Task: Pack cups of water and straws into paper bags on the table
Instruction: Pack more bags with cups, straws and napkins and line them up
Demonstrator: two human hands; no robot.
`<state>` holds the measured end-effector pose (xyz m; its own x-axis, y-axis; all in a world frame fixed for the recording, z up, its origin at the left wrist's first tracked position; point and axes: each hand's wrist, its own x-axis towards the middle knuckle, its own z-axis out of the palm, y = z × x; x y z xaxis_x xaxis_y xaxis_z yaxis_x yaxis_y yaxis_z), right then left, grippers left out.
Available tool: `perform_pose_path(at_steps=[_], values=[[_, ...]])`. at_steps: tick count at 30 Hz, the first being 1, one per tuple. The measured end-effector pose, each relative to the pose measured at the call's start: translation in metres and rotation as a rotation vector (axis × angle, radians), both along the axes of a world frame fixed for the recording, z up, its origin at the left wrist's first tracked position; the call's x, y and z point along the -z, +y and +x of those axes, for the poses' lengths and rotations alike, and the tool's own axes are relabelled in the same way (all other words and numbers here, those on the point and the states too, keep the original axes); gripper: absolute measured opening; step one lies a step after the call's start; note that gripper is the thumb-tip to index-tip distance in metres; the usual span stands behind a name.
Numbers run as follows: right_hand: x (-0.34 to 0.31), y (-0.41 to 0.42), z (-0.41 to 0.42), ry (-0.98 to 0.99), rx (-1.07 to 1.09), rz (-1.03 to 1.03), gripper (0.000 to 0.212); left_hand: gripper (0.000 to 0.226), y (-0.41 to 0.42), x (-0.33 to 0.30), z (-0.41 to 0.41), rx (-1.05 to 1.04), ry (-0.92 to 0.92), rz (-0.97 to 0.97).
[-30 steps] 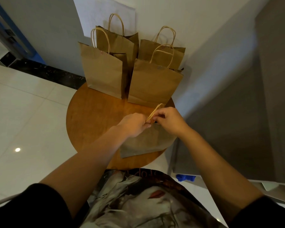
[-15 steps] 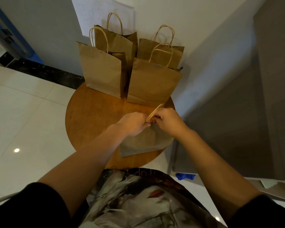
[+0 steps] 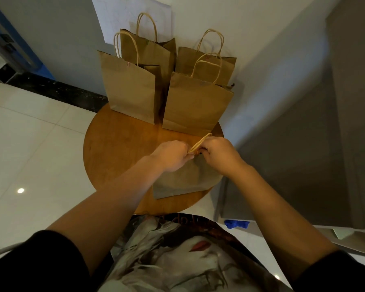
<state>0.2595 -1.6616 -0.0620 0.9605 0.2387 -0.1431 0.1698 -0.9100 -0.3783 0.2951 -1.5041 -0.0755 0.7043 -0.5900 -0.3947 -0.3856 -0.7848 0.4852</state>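
under both hands (image 3: 198,153), the near bag (image 3: 183,180) top is hidden.

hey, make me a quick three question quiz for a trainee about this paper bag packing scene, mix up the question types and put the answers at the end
1. True or false: five paper bags stand upright at the back of the round wooden table.
2. Multiple choice: what do the left hand and right hand grip? A) a cup B) the handles of the near bag C) a straw
3. Fill in: the near bag's bottom edge points toward the ____.

Key
1. False: four standing bags show.
2. B
3. Person; it lies tilted low over the table's near edge.
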Motion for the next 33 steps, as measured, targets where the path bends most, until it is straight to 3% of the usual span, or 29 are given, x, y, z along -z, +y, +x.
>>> perform_pose_path(at_steps=[10, 14, 18, 21, 24, 25, 29, 31, 33], values=[[0.006, 0.007, -0.014, -0.04, -0.013, -0.025, 0.021, 0.024, 0.0, 0.004, -0.001, -0.015, -0.028, -0.024], [0.012, 0.009, -0.017, 0.089, 0.174, 0.172, 0.021, 0.026, 0.001, 0.002, -0.001, -0.022, -0.028, -0.016], [0.019, 0.014, -0.027, 0.09, 0.249, 0.251, 0.021, 0.023, 0.004, 0.003, -0.001, -0.046, -0.024, -0.025], [0.018, 0.009, -0.023, 0.077, 0.134, 0.113, 0.022, 0.017, 0.006, 0.004, -0.004, -0.042, -0.036, -0.046], [0.009, 0.004, -0.014, -0.005, 0.068, -0.08, 0.019, 0.024, 0.011, -0.001, 0.001, -0.007, -0.078, -0.037], [0.005, 0.005, -0.009, 0.001, 0.109, -0.061, 0.008, 0.026, 0.015, -0.002, 0.003, 0.005, -0.094, -0.028], [0.005, 0.023, 0.01, 0.114, 0.293, 0.185, 0.023, 0.022, 0.035, -0.003, 0.01, 0.006, -0.166, 0.005], [0.003, 0.041, 0.022, 0.058, 0.193, 0.118, 0.026, 0.02, 0.053, -0.004, 0.018, -0.019, -0.195, 0.008], [0.002, 0.064, 0.035, -0.026, 0.04, -0.077, 0.016, 0.019, 0.076, -0.006, 0.031, -0.064, -0.22, 0.009]])
